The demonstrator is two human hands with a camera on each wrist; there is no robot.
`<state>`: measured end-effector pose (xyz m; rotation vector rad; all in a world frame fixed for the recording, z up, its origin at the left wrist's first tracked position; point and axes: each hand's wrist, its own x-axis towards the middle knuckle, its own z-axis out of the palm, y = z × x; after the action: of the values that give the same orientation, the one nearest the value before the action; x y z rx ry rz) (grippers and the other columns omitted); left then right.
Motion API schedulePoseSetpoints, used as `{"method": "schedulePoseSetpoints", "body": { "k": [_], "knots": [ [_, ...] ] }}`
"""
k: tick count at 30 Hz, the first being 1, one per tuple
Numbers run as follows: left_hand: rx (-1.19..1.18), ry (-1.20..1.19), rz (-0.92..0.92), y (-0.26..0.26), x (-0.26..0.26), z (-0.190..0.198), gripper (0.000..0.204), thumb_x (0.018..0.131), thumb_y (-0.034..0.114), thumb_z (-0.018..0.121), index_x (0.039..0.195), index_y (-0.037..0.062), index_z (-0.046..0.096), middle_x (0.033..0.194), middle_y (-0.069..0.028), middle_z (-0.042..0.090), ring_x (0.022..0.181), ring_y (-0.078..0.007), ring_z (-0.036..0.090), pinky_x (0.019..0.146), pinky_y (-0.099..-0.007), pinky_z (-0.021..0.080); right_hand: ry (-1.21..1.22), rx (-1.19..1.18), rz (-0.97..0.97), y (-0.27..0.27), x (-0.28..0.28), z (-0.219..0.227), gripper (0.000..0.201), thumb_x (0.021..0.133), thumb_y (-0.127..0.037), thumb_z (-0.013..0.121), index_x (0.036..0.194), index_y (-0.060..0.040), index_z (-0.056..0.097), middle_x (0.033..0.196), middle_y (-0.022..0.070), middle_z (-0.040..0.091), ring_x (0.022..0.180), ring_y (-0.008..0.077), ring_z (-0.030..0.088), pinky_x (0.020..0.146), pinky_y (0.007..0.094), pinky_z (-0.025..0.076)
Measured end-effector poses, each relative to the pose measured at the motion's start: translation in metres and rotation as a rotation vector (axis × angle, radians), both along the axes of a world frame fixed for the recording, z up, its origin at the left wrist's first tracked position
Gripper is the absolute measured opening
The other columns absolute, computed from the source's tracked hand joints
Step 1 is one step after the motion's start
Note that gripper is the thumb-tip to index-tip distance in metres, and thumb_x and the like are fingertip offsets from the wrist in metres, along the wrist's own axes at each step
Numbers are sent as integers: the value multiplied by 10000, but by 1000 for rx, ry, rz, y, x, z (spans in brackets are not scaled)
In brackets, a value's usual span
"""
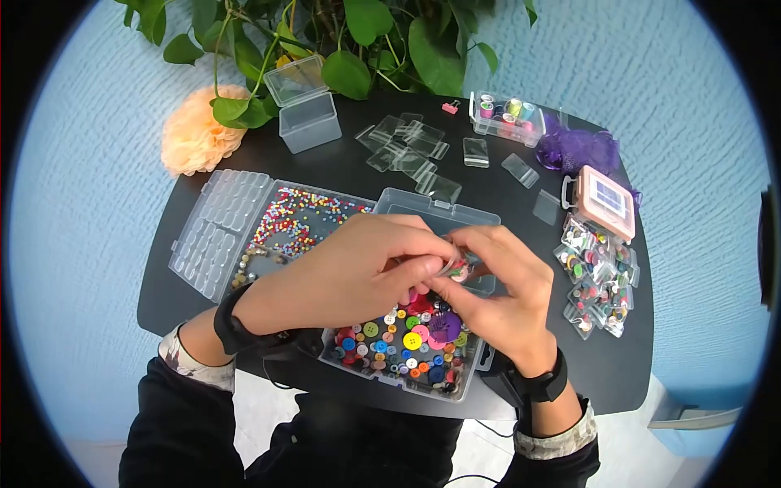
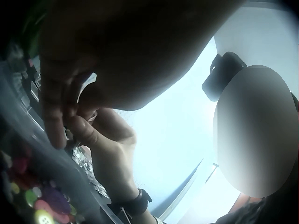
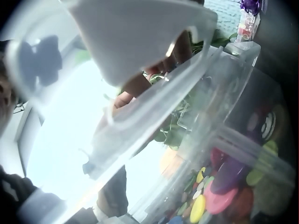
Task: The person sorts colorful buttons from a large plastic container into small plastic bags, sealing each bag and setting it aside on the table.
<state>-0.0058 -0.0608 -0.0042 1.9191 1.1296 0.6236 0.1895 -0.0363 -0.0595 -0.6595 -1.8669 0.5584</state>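
In the head view a small clear bag with colourful pieces is held between both hands. My left hand pinches its left side with thumb and fingers; my right hand grips the right side, fingers curled. Below them lies an open clear box of mixed buttons, among them a yellow button. In the left wrist view the left hand meets the right hand at the fingertips; the bag is mostly hidden there. Clear plastic covers much of the right wrist view, with buttons beneath.
Left stands a bead organiser with its lid open. Empty clear bags, an open clear box and a thread box lie behind. On the right are a pink case and filled bags. Leaves overhang the back.
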Motion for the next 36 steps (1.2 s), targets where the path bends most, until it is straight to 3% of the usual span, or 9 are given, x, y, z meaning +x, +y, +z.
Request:
{"method": "schedulePoseSetpoints", "body": {
  "k": [4,11,16,22,23,25,29,36],
  "knots": [
    [-30,-118,119,3,4,4,133,886,26,678,993,-50,701,950,-101,692,822,-140,675,721,-246,547,11,14,-14,-1,1,5,388,644,15,850,998,34,691,961,141,700,826,240,697,719,299,567],
    [120,-172,104,9,4,3,114,833,-38,706,947,-55,708,976,-98,692,833,-119,684,748,-241,576,33,-58,-30,-2,0,10,453,639,-6,878,1054,32,699,974,136,703,864,220,694,745,300,567],
    [-11,-416,206,8,5,8,121,857,-52,679,976,-70,690,983,-107,712,882,-133,695,786,-247,572,50,-110,17,-4,2,7,462,686,-24,877,1097,71,689,894,145,704,702,161,706,640,245,551],
    [-119,-590,257,9,5,5,138,873,-38,675,1008,-58,693,973,-116,727,892,-159,702,797,-259,563,126,-279,-12,-6,2,2,316,780,12,804,1065,91,693,839,130,705,688,135,692,596,221,532],
    [-125,-597,257,12,2,3,138,873,-38,675,1008,-58,693,973,-116,727,892,-159,702,797,-259,563,135,-322,-16,-7,3,2,306,790,16,796,1065,96,690,843,129,704,690,135,692,597,219,533],
    [356,-272,83,19,-5,-3,142,879,-22,673,1017,-42,698,995,-126,722,877,-190,702,779,-274,555,182,-372,-21,-9,2,3,294,799,17,788,1063,99,689,841,127,703,695,136,694,601,218,532],
    [373,-352,13,23,-6,-5,142,873,-8,679,1011,-29,704,1022,-128,703,864,-216,692,754,-288,547,279,-481,-14,-10,0,5,268,815,17,777,1051,106,689,843,122,701,708,135,698,610,217,526],
    [314,-299,-42,23,-7,-7,176,833,4,718,1006,-22,705,1032,-121,673,882,-225,678,742,-301,540,206,-473,-27,-7,4,1,252,817,17,775,1039,104,692,838,108,696,714,132,696,604,212,514]
  ]
}}
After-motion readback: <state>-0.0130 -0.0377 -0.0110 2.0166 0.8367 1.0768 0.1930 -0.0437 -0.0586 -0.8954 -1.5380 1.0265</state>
